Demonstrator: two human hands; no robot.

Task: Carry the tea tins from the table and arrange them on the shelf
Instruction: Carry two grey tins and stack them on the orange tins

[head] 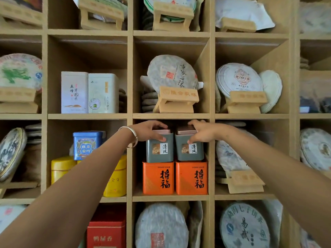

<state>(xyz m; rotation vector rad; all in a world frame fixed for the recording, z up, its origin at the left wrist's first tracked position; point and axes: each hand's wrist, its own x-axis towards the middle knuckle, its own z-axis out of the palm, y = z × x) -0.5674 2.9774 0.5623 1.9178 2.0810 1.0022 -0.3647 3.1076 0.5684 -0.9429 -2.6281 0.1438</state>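
Under my left hand (149, 130) and right hand (202, 131), each pinching a grey tin's (160, 148) top, orange tins (158, 178) give a level base for stacking.

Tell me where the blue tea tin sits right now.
In the head view, the blue tea tin sits on the yellow tins in the cubby just left of the one holding the grey tins, beside the left hand.
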